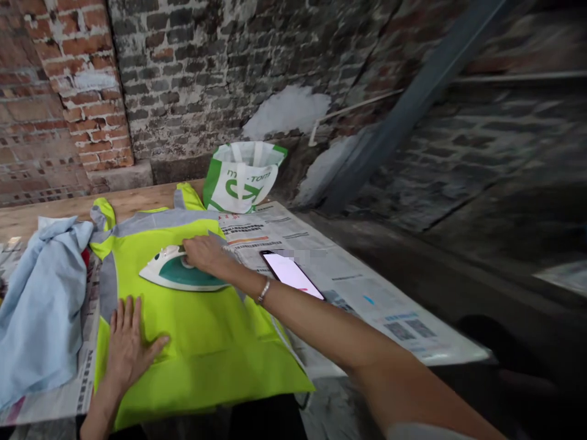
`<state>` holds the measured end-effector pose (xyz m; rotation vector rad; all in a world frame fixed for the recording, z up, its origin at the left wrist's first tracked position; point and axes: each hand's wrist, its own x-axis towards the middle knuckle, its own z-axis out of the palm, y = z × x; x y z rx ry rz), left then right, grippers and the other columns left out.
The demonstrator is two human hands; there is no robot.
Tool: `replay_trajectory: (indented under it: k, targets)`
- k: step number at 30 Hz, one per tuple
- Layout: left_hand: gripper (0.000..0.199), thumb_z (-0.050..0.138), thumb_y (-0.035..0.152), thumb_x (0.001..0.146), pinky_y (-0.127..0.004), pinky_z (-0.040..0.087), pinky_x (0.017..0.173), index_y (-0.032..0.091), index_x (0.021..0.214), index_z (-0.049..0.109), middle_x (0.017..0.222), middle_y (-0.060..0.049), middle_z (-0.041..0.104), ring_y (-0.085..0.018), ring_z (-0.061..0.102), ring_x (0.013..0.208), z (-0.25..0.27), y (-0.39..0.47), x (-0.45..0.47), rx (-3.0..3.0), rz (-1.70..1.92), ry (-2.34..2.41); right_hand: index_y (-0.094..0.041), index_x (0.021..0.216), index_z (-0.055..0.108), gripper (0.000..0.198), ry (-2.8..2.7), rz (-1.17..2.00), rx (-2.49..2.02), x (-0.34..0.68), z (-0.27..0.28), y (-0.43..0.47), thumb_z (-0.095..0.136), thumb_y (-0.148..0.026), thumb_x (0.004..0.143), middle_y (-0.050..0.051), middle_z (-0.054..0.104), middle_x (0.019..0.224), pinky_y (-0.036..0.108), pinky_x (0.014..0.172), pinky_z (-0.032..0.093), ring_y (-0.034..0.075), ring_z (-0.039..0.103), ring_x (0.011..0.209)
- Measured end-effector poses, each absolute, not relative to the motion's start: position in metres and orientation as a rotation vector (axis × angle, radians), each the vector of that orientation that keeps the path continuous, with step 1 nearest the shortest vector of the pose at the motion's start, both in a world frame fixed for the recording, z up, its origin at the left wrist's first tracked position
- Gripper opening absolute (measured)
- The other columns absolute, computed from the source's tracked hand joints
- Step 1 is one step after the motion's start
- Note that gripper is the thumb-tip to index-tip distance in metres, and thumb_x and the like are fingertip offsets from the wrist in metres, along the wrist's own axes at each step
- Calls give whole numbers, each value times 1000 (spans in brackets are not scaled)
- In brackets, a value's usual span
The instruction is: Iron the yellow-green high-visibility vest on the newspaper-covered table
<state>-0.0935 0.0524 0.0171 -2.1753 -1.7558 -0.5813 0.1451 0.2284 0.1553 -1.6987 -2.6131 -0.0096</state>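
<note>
A yellow-green safety vest point(192, 342) with grey reflective bands lies spread over the table, its lower edge hanging at the front. My right hand point(206, 253) is wrapped round the handle of a white and teal clothes iron point(178, 273), which rests on the vest's upper middle with its tip toward the left. Flat on the vest's left side, below the iron, lies my left hand point(128, 348), fingers spread and holding nothing. The iron's soleplate is hidden against the cloth.
A crumpled light blue cloth point(43, 305) lies at the left. Newspaper point(358, 293) covers the table, with a lit smartphone point(293, 275) right of the vest. A white and green bag point(243, 177) stands at the back, before a brick wall point(183, 79). A slanted beam point(413, 110) rises at right.
</note>
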Motion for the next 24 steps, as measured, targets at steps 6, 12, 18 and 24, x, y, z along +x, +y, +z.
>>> replay_trajectory:
  k: [6,12,18,24]
  targets:
    - [98,52,79,87,-63,37,114,13,159,33,163,-25,36,-45,28,153,14,51,-90,-2152,-520,-1707,-8,123,71,37,-2473,-77,-1747,137,156,328,51,-18,94,25,72,120,39,94,50,34,66,117]
    - [98,51,80,87,-64,37,114,13,157,35,164,-26,34,-46,26,154,17,53,-87,-2176,-531,-1712,-2,126,70,42,-2423,-15,-1838,135,163,381,62,-20,89,28,69,127,39,99,49,35,64,120]
    - [98,51,81,85,-66,36,114,10,153,42,161,-28,38,-48,29,152,15,57,-89,-2195,-549,-1714,-12,118,76,40,-2649,50,-1757,151,167,354,71,-30,82,19,75,118,32,88,51,32,69,113]
    - [111,49,86,82,-67,36,114,2,153,39,157,-31,42,-49,34,149,9,61,-92,-2161,-585,-1770,-23,101,80,26,-2833,50,-1527,171,171,266,71,-37,80,9,81,103,27,74,47,27,73,102]
